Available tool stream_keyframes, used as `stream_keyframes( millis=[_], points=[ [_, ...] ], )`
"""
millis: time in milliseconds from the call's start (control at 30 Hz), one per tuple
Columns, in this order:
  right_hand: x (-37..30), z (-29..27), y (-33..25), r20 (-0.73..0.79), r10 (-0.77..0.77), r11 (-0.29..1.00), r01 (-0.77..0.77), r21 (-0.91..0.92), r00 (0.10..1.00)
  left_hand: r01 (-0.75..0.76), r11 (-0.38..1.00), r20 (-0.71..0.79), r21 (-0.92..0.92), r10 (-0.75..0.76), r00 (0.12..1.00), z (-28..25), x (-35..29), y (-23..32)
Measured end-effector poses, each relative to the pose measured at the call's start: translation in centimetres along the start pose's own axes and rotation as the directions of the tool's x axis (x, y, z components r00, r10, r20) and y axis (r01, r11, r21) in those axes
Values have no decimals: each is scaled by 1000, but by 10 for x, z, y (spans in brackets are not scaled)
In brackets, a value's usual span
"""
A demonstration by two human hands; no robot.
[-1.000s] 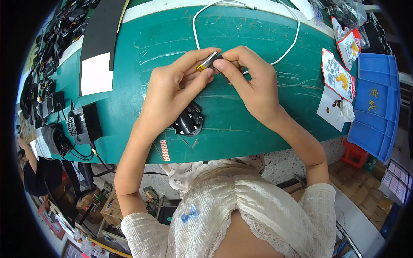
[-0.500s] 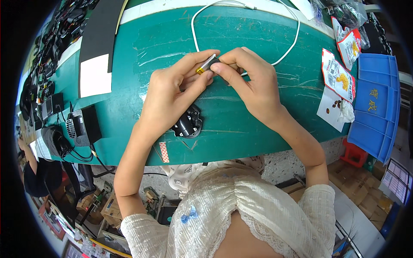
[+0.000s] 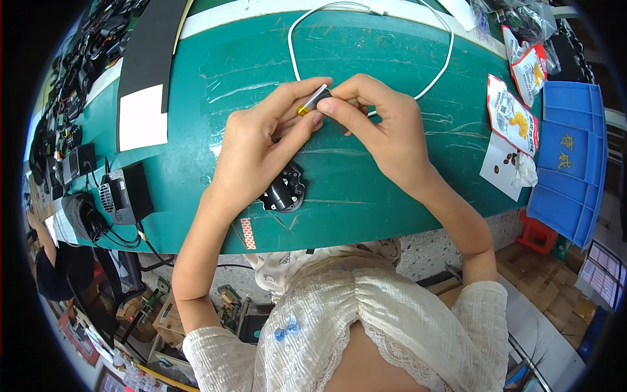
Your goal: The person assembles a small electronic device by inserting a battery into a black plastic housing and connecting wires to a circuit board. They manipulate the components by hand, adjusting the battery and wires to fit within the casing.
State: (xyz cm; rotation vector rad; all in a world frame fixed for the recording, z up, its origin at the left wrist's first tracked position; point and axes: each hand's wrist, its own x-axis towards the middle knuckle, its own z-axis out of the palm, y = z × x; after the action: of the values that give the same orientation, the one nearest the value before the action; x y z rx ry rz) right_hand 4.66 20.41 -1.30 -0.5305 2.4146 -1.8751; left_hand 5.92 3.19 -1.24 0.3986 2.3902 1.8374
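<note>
Clock taken from the held piece, 12 toward the far edge of the surface (image 3: 392, 209).

- Small silver piece (image 3: 312, 101), yellow at its lower-left end, battery-like; up in the air between both hands, slanting from about 1 to 7 o'clock.
- Left hand (image 3: 258, 137), on the 8 o'clock side: thumb and forefinger pinching the silver piece, other fingers curled in behind.
- Right hand (image 3: 392, 127), on the 4 o'clock side: thumb and forefinger closed on a dark strip (image 3: 323, 97) along the piece's right side. Joined to it or separate, cannot tell; the thumb covers much of it.
- Changed over the last second: right thumb has slid slightly down and left, nearer the left thumb; the pair of hands otherwise much as before. Reads as a fine shift of grip: the work stays on the held piece, nothing set down.
- Black housing (image 3: 282, 193) lies on the surface between 6 and 7 o'clock, partly behind the left wrist, touched by neither set of fingers as far as shows. Red-and-white strip (image 3: 247, 233) near it, at 7.
- White cable (image 3: 450, 42) loops beyond the hands, 11 round to 3.
- Packets (image 3: 513, 117) at 3; blue bin (image 3: 568, 189) past them, toward 4.
- Black box (image 3: 134, 193) at 8.
</note>
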Motion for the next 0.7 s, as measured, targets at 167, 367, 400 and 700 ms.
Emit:
stream_keyframes(
  millis=[167,367,400,700],
  points=[
    [1,-4,-5,48,69,996,-71,55,996,5,1000,10,31,-6,1000,-1,-1,0],
    [2,-6,-8,81,99,991,-105,78,992,-23,1000,9,9,23,1000,0,0,1],
    [3,-6,-7,80,97,992,-103,71,992,-25,1000,7,11,25,1000,1,1,0],
    [1,-6,-4,77,103,993,-108,54,992,-52,997,10,56,51,999,1,1,-2]
  ],
)
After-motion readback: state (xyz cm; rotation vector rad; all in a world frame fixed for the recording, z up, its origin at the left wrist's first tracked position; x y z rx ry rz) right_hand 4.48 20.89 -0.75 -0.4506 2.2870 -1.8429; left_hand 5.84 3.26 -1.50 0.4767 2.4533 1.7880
